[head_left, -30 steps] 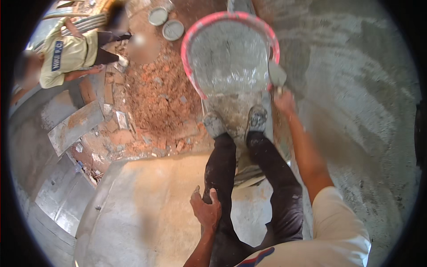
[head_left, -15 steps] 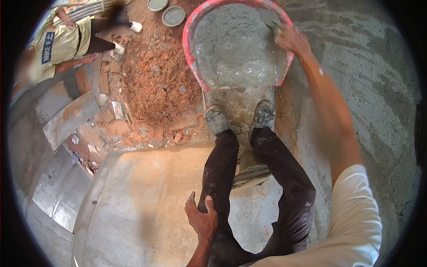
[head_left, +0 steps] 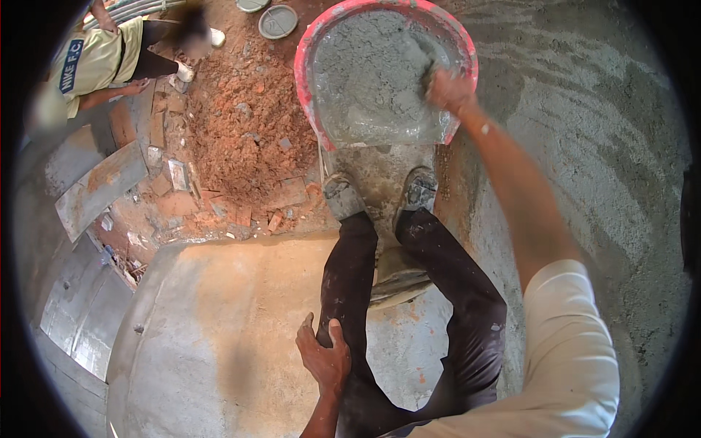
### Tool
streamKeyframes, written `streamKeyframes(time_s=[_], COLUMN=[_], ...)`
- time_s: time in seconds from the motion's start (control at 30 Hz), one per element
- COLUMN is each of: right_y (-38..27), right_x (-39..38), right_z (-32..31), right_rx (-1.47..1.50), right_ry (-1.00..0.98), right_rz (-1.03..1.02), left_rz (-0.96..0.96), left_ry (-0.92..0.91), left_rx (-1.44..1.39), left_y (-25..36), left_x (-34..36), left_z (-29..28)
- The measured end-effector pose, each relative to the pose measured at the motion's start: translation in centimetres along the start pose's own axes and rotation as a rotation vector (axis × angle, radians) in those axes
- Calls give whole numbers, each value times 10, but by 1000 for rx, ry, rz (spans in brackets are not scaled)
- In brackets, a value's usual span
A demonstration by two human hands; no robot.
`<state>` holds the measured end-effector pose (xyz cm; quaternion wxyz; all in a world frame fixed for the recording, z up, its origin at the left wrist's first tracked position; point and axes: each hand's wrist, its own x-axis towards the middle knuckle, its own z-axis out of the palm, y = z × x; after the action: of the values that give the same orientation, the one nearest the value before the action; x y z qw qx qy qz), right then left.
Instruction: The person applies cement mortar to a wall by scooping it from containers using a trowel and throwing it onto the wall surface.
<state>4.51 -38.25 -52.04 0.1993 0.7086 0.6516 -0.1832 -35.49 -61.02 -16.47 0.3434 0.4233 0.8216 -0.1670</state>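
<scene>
A red-rimmed tub point(head_left: 304, 102) of wet grey mortar point(head_left: 361, 73) stands beyond my feet. My right hand point(head_left: 450, 90) is over its right part, closed around the handle of a tool that looks like a trowel point(head_left: 425, 60). Motion smears the tool, and its blade is down at the mortar. Much of the handle is hidden by my fingers. My left hand point(head_left: 326, 359) rests on my left leg near the knee, fingers and thumb apart, holding nothing.
Left of the tub lies a reddish soil heap point(head_left: 244, 139) with broken bricks point(head_left: 175, 204). Two round pans point(head_left: 278, 22) stand behind it. Another person point(head_left: 102, 66) is at the far left. A concrete slab point(head_left: 219, 314) is at my left, a rough grey cement surface point(head_left: 577, 139) at my right.
My right hand has moved the trowel from the tub's right rim leftward and nearer to me, over the mortar. My left hand stays on my leg. The whole view has shifted slightly.
</scene>
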Motion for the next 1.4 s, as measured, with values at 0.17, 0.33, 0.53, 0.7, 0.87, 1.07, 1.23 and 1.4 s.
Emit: streamKeyframes(time_s=[0.17,0.33,0.53,0.7,0.87,1.07,1.23,1.4], right_y=[-11,4,-26,-86,-102,-146,-136,-132], right_x=[-42,-41,-94,-112,-156,-85,-158,-160], right_z=[0,34,31,32,53,75,20,112], right_rx=[187,147,621,696,855,903,951,1334], right_ry=[54,-228,-144,-110,-105,28,-89,218], right_rz=[-45,175,597,551,722,802,588,740], left_rz=[-27,20,-18,-15,5,18,-5,-3], left_ry=[8,8,-11,-8,24,-12,30,-25], left_rx=[22,64,64,82,121,148,142,114], left_y=[-5,0,11,18,16,19,19,30], left_x=[-1,-3,2,1,3,1,7,5], left_z=[-9,-1,-5,-4,-9,-4,-14,-2])
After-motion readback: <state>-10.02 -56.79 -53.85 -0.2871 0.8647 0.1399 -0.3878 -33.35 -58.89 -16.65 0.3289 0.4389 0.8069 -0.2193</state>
